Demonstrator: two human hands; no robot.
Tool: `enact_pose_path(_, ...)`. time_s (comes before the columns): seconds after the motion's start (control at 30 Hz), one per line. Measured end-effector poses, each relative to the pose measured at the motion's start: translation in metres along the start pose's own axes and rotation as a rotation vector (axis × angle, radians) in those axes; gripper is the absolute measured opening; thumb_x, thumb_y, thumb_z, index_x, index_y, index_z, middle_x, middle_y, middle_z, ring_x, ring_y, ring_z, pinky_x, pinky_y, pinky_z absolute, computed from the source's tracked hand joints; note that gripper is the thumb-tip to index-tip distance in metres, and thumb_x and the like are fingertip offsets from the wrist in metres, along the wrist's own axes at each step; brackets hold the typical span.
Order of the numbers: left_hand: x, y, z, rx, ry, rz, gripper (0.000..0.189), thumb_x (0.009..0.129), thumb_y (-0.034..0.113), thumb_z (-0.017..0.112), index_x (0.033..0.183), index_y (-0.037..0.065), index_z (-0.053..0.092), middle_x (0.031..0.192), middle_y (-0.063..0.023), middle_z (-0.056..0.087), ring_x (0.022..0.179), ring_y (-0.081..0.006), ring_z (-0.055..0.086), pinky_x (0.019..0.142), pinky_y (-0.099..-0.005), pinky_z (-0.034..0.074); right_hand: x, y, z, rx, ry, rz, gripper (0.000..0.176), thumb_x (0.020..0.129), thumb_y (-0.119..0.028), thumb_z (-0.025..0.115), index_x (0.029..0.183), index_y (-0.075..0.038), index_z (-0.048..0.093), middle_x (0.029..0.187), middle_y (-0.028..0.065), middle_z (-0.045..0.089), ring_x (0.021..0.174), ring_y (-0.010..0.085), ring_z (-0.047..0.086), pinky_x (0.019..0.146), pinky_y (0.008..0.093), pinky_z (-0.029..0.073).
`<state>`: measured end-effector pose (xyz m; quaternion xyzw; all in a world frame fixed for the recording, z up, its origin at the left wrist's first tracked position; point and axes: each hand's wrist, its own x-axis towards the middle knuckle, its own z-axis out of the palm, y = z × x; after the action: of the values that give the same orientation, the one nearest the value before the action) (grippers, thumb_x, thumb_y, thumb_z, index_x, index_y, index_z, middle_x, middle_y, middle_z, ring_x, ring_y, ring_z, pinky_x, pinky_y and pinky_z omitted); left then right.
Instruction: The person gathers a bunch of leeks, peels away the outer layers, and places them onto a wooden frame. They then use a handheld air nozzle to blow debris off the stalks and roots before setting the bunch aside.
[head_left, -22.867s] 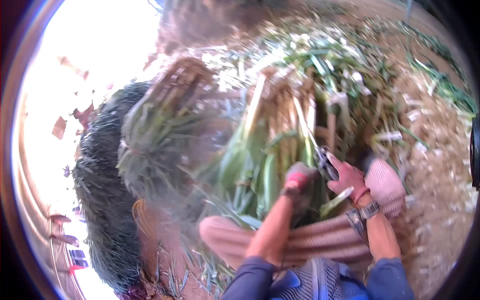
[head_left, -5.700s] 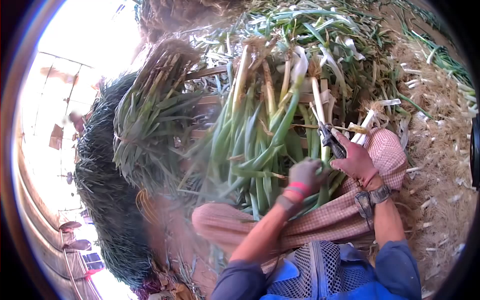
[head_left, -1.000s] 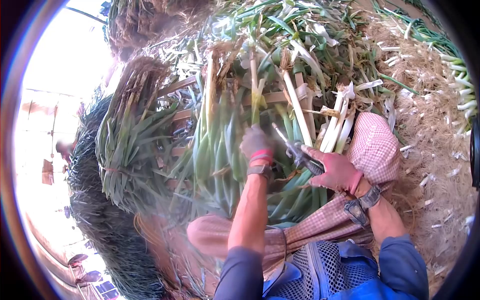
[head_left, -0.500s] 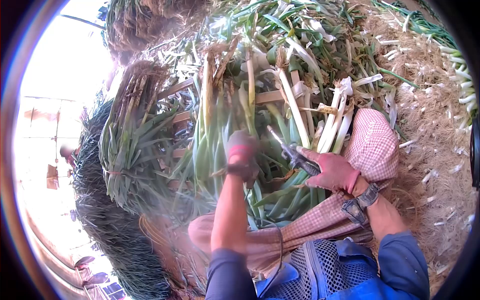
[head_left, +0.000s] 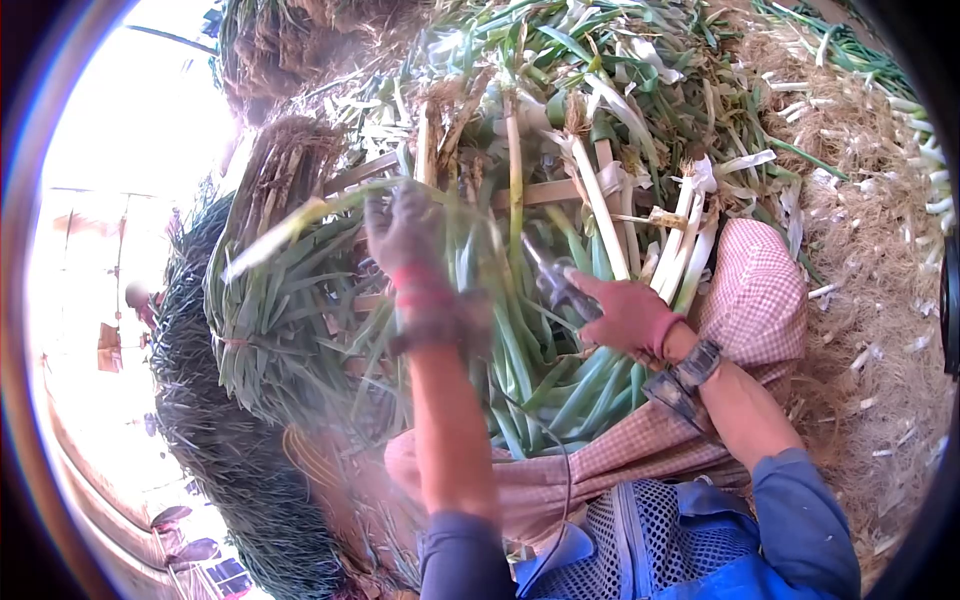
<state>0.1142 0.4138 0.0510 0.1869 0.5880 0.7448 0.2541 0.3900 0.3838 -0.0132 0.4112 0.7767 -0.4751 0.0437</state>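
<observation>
My left hand (head_left: 405,230), gloved and blurred by motion, is raised over the leeks with its fingers closed at a long leek leaf (head_left: 275,245). The leaf arcs out to the left, pale at its far end and greener at the fingers. In my right hand (head_left: 630,315), also gloved, is a grey air blow gun (head_left: 562,285), its thin nozzle pointing up and left. Green leek tops (head_left: 590,400) lie under both hands, against my crossed legs. White leek stalks (head_left: 600,205) lean on a wooden slat (head_left: 540,195) just beyond the blow gun.
A tied leek bundle (head_left: 270,270) stands on the left, with a dark green stack (head_left: 205,420) behind it. Peeled leaves (head_left: 620,70) are heaped at the far side. Root trimmings (head_left: 850,270) cover the right-hand ground. A thin hose (head_left: 567,480) crosses my lap.
My left hand has moved up and to the left, and the leek leaf now swings out from it. My right hand has shifted slightly left with the blow gun.
</observation>
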Motion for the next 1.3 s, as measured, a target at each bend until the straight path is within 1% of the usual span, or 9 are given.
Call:
enact_pose_path(0.07,-0.017,-0.026,-0.015,0.07,-0.003,-0.051,0.074,0.1,0.01,0.073,0.163,0.005,0.033,0.115,-0.0105,0.072,0.092,-0.0162,0.07,0.07,-0.0284,0.061,0.02,0.007,0.002,-0.043,0.111,-0.034,0.086,0.079,-0.032,0.072,0.159,-0.012,0.047,0.1,0.0206,0.075,0.099,0.0389,0.073,0.095,0.0454,0.055)
enact_pose_path(0.27,-0.072,-0.142,-0.063,0.493,-0.229,-0.101,0.044,0.097,0.008,0.074,0.138,-0.004,0.064,0.112,-0.0091,0.074,0.09,-0.0116,0.069,0.077,-0.0246,0.057,0.033,-0.007,-0.018,-0.021,0.032,0.069,0.094,0.075,-0.035,0.072,0.162,-0.015,0.043,0.11,0.0238,0.074,0.105,0.0407,0.072,0.099,0.0455,0.054)
enact_pose_path(0.33,-0.084,-0.156,-0.064,0.86,-0.339,-0.028,0.049,0.096,0.015,0.075,0.139,-0.005,0.062,0.118,-0.013,0.075,0.103,-0.0208,0.073,0.089,-0.0309,0.058,0.046,-0.006,-0.021,-0.054,0.111,0.044,0.093,0.075,-0.035,0.071,0.162,-0.015,0.043,0.11,0.024,0.074,0.106,0.0405,0.072,0.1,0.0453,0.054)
enact_pose_path(0.37,-0.092,-0.131,-0.05,1.118,-0.396,-0.016,0.056,0.094,0.025,0.075,0.139,-0.004,0.061,0.133,-0.0195,0.069,0.117,-0.0328,0.071,0.101,-0.039,0.055,0.05,-0.014,-0.032,-0.046,0.118,0.036,0.094,0.075,-0.034,0.071,0.162,-0.014,0.042,0.11,0.0245,0.074,0.107,0.0407,0.072,0.1,0.0455,0.053)
enact_pose_path(0.5,-0.088,-0.121,-0.03,1.362,-0.437,-0.032,0.063,0.091,0.031,0.072,0.144,0.002,0.056,0.153,-0.022,0.052,0.123,-0.0418,0.065,0.104,-0.0479,0.053,0.091,-0.015,-0.051,-0.1,0.185,0.033,0.093,0.077,-0.034,0.071,0.162,-0.013,0.041,0.113,0.0236,0.074,0.109,0.0402,0.071,0.1,0.0463,0.053)
enact_pose_path(0.8,-0.059,-0.14,-0.011,1.652,-0.489,-0.083,0.052,0.093,0.032,0.068,0.139,0.012,0.055,0.145,-0.0138,0.06,0.111,-0.0403,0.072,0.09,-0.0546,0.058,0.161,-0.021,-0.086,-0.143,0.299,0.051,0.089,0.078,-0.03,0.071,0.161,-0.012,0.043,0.111,0.0215,0.074,0.106,0.0395,0.071,0.096,0.0467,0.053)
enact_pose_path(0.97,-0.052,-0.14,-0.011,1.69,-0.511,-0.107,0.049,0.093,0.034,0.068,0.136,0.013,0.056,0.139,-0.0169,0.063,0.106,-0.0437,0.073,0.088,-0.0555,0.058,0.157,-0.022,-0.086,-0.074,0.239,0.066,0.089,0.078,-0.028,0.07,0.161,-0.016,0.044,0.11,0.0217,0.074,0.104,0.0389,0.071,0.094,0.0465,0.053)
enact_pose_path(1.17,-0.057,-0.147,-0.016,1.745,-0.556,-0.113,0.054,0.092,0.037,0.069,0.136,0.009,0.057,0.128,-0.0213,0.07,0.108,-0.0443,0.073,0.091,-0.0545,0.059,0.108,-0.001,-0.05,0.016,0.33,-0.08,0.088,0.078,-0.026,0.069,0.161,-0.016,0.044,0.109,0.0191,0.074,0.105,0.0366,0.072,0.095,0.0464,0.054)
enact_pose_path(1.3,-0.07,-0.139,-0.019,1.761,-0.698,-0.239,0.047,0.09,0.04,0.074,0.126,0.01,0.067,0.118,-0.0209,0.076,0.11,-0.0401,0.074,0.093,-0.0514,0.059,0.032,-0.007,-0.033,-0.083,0.054,-0.002,0.09,0.078,-0.031,0.074,0.161,-0.014,0.043,0.115,0.0226,0.073,0.107,0.0384,0.072,0.098,0.046,0.054)
